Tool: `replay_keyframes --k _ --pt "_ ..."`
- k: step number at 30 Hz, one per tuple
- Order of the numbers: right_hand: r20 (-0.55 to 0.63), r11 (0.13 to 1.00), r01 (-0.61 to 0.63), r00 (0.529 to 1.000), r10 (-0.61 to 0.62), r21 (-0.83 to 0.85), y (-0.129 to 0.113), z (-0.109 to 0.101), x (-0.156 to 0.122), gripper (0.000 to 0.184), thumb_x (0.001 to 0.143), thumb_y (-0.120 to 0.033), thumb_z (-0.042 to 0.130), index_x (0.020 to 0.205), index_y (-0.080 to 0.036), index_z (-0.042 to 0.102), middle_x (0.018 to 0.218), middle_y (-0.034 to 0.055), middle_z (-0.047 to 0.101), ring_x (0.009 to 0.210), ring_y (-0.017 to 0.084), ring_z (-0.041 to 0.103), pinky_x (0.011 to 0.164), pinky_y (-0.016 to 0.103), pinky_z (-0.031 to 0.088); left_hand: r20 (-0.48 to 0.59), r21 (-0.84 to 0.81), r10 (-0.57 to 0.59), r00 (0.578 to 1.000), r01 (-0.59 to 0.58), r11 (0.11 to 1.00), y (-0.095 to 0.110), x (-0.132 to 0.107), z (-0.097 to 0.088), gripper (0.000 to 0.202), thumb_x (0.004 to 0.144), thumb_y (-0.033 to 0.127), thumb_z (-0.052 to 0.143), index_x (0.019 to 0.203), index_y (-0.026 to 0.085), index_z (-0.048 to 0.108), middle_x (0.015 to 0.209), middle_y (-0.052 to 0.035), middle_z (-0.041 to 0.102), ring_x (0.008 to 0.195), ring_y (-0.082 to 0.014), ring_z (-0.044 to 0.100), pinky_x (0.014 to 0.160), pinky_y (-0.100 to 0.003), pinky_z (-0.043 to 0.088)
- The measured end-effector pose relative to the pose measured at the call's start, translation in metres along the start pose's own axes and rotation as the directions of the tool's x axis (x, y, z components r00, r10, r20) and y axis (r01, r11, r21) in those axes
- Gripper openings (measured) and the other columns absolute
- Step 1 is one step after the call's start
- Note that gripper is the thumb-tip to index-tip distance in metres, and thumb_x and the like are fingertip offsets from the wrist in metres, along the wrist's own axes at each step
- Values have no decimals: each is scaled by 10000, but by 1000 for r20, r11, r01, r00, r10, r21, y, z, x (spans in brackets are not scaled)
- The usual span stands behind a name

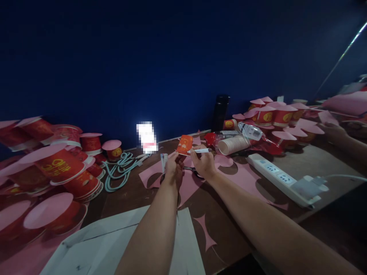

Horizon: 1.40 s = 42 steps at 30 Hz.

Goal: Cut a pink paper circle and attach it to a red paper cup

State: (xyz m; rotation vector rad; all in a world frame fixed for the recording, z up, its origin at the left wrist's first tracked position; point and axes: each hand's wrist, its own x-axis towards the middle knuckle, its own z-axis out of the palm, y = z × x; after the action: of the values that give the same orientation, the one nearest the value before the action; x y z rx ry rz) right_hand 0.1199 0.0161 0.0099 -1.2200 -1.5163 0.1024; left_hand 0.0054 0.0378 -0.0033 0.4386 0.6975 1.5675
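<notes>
Blue wall (177,68) behind a dark brown desk (120,200). Red paper cups (59,166) topped with pink discs flank the work area on 2 sides. A white sheet (111,233) lies at the near left; cut pink paper (242,177) spreads beneath and beyond the 2 forearms. A white power strip (275,175) lies at the right. The left grip (172,170) is closed on the lower edge of an orange-red printed piece (185,144), raised at centre above the desk. The right grip (205,164), fingers curled, holds a white pen-like stick (203,150) just beside it. Scissors (197,174), partly hidden, lie between.
</notes>
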Motion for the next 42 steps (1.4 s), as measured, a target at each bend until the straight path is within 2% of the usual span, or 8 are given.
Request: replay_keyframes --k 9,12,16,22,29,35,38,42 --pt "29 1000 -13 1000 13 5 2 1 0 230 871 -397 491 826 -200 601 748 50 696 675 193 647 638 281 483 -53 -11 -79 995 79 997 5 -5 6 138 818 127 528 771 124 658 757 -61 713 674 -111 674 557 -168 462" --pt "48 1000 -27 998 27 -1 0 -1 0 228 862 -400 495 791 -208 594 692 36 680 637 189 637 609 273 473 -60 -8 -70 996 69 998 5 -6 5 133 813 124 533 764 131 656 782 -69 718 710 -118 683 580 -168 471" --pt "37 1000 -13 999 14 -21 -2 -2 0 230 863 -402 496 797 -207 598 721 43 692 664 194 647 636 278 478 -40 -10 -51 998 50 999 4 -5 3 108 795 131 554 760 134 656 762 -66 714 706 -123 683 605 -180 492" --pt "19 999 -4 1000 5 -32 -3 -1 -3 240 882 -405 486 865 -200 609 793 62 710 724 203 658 681 291 481 -57 -14 -89 994 89 996 6 -6 3 113 784 137 560 829 137 664 813 -63 725 653 -111 672 413 -142 372" --pt "-2 1000 21 1000 -21 -19 -3 -1 -2 237 886 -399 486 867 -198 610 801 67 709 750 202 660 712 293 491 -83 -10 -107 991 106 994 10 -8 6 125 772 124 566 850 120 664 802 -73 719 611 -105 661 409 -146 351" --pt "8 999 16 1000 -16 32 -1 -1 -3 233 884 -401 501 863 -197 611 752 51 696 709 190 654 674 285 495 -60 -37 -68 996 66 997 3 0 0 125 798 104 533 779 122 655 729 -53 694 654 -99 663 586 -165 468" --pt "15 989 -17 1000 15 147 -4 -3 -4 259 901 -418 500 903 -189 622 687 28 663 643 167 635 631 269 496 -58 -52 -19 998 16 999 0 1 -4 91 802 120 560 785 139 648 746 -41 691 680 -92 659 642 -173 483" --pt "-27 945 -25 999 36 327 -18 -4 -4 328 956 -433 412 1041 -186 611 792 39 662 629 133 613 629 264 512 -54 -72 3 999 -7 997 1 -3 -4 68 807 123 575 770 158 621 770 -36 687 730 -106 663 696 -204 505"
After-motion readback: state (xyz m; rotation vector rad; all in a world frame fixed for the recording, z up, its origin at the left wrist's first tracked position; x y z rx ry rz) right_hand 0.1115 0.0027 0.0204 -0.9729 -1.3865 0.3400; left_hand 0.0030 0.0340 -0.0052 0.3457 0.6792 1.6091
